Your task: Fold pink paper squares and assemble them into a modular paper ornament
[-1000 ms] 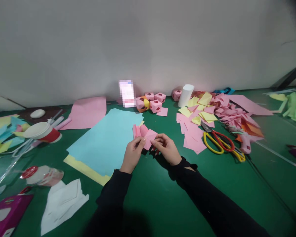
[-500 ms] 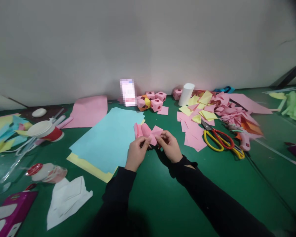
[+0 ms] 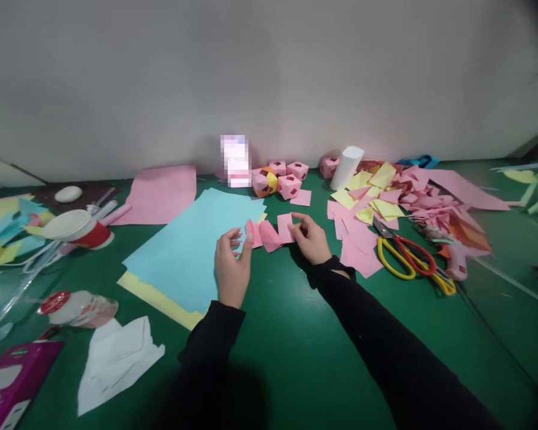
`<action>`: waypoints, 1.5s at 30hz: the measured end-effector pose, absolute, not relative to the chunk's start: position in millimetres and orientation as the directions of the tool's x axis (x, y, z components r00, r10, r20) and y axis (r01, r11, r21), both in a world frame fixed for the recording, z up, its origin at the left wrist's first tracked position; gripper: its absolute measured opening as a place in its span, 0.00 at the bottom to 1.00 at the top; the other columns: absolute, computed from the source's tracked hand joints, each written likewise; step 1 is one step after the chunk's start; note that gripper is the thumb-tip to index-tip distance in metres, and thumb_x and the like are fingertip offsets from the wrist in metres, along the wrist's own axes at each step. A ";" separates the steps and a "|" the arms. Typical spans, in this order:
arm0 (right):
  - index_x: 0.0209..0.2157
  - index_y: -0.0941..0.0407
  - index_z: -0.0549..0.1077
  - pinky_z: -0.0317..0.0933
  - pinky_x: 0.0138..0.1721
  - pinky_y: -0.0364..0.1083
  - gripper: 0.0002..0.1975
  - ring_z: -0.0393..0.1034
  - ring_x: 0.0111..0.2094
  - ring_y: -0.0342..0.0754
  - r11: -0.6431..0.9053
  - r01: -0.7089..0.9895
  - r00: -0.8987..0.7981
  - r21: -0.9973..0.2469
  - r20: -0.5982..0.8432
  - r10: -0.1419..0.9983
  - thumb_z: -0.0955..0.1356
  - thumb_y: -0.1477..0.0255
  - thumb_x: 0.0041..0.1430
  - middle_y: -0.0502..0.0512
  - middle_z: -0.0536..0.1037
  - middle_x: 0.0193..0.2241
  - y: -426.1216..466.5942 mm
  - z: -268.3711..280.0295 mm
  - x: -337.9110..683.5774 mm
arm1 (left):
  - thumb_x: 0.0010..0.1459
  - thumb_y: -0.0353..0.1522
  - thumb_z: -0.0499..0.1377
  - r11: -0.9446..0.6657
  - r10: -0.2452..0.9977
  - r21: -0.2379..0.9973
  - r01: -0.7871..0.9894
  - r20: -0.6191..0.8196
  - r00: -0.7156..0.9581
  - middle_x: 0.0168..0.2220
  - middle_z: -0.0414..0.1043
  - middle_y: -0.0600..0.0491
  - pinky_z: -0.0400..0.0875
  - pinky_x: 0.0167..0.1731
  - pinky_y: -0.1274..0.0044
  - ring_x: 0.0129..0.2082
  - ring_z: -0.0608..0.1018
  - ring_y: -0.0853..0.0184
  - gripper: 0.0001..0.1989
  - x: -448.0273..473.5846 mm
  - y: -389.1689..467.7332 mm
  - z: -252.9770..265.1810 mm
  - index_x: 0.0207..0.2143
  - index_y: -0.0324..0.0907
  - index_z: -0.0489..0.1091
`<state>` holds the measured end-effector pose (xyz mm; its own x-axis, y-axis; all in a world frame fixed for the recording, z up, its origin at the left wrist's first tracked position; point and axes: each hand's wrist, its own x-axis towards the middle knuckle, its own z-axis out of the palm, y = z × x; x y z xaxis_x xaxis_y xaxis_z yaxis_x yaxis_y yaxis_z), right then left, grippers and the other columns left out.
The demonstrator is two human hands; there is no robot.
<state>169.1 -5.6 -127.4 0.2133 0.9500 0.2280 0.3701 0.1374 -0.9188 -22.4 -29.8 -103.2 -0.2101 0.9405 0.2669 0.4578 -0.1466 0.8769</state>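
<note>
A small square of pink paper (image 3: pixel 286 228) is pinched between the thumb and finger of my right hand (image 3: pixel 311 240). Beside it on the left lie folded pink paper pieces (image 3: pixel 269 236), which look joined in a row to the square, though I cannot tell for sure. My left hand (image 3: pixel 232 269) is open at the left end of this row, thumb apart from the curved fingers. Its thumb tip is close to the leftmost folded piece; whether they touch is unclear. Under and beyond my left hand spread large light-blue paper sheets (image 3: pixel 183 257).
Finished pink paper shapes (image 3: pixel 290 186) and a lit phone (image 3: pixel 235 161) stand along the wall. To the right are a white paper tube (image 3: pixel 347 168), pink slips (image 3: pixel 358 251), scissors (image 3: pixel 397 257) and a glue gun (image 3: pixel 456 260). At left are a paper cup (image 3: pixel 94 233) and a bottle (image 3: pixel 78 309).
My left hand has let go of the pink paper, moved left and opened. My right hand still pinches the square, now held more upright. The view has shifted slightly.
</note>
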 end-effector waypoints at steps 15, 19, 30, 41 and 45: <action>0.44 0.56 0.73 0.63 0.33 0.46 0.15 0.69 0.25 0.47 0.127 0.426 0.178 -0.896 0.221 0.959 0.65 0.64 0.59 0.50 0.75 0.23 -7.5 -119.7 162.8 | 0.54 0.32 0.64 -0.237 0.948 0.717 0.655 0.317 -0.004 0.45 0.67 0.48 0.71 0.44 0.64 0.41 0.76 0.61 0.21 -22.1 -28.5 -112.5 0.50 0.44 0.65; 0.44 0.56 0.76 0.64 0.37 0.47 0.14 0.72 0.30 0.48 0.168 0.483 0.088 -0.859 0.239 0.967 0.65 0.66 0.60 0.53 0.80 0.30 -7.6 -118.9 154.0 | 0.53 0.30 0.65 -0.237 0.952 0.697 0.677 0.305 0.020 0.45 0.67 0.47 0.70 0.44 0.64 0.41 0.76 0.60 0.21 -22.4 -27.4 -113.7 0.49 0.44 0.65; 0.40 0.56 0.80 0.64 0.44 0.50 0.22 0.69 0.40 0.52 0.300 0.623 -0.045 -0.722 0.350 0.936 0.58 0.61 0.68 0.60 0.73 0.36 -6.8 -122.1 147.6 | 0.53 0.27 0.63 -0.248 0.949 0.693 0.677 0.315 0.025 0.45 0.68 0.48 0.71 0.45 0.64 0.42 0.76 0.60 0.21 -21.6 -27.3 -116.0 0.49 0.44 0.65; 0.47 0.56 0.76 0.62 0.48 0.50 0.23 0.70 0.44 0.52 0.263 0.559 -0.017 -0.786 0.307 0.952 0.56 0.60 0.69 0.60 0.75 0.40 -7.9 -122.1 145.7 | 0.49 0.31 0.67 -0.267 0.961 0.621 0.737 0.226 0.158 0.55 0.65 0.41 0.67 0.51 0.60 0.53 0.72 0.53 0.37 -44.9 -13.4 -105.5 0.60 0.44 0.57; 0.48 0.57 0.75 0.65 0.43 0.49 0.19 0.71 0.39 0.50 0.261 0.516 0.061 -0.816 0.339 0.939 0.60 0.61 0.67 0.60 0.75 0.40 -9.6 -117.0 145.7 | 0.45 0.37 0.70 -0.303 0.953 0.510 0.805 0.144 0.267 0.67 0.50 0.40 0.53 0.57 0.49 0.65 0.54 0.41 0.49 -55.7 9.4 -94.7 0.66 0.50 0.47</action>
<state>145.7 -9.6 -117.0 0.0611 0.9387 0.3392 0.5156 0.2613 -0.8160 -55.7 9.4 -94.7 0.2671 0.9529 0.1435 0.8052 -0.3025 0.5100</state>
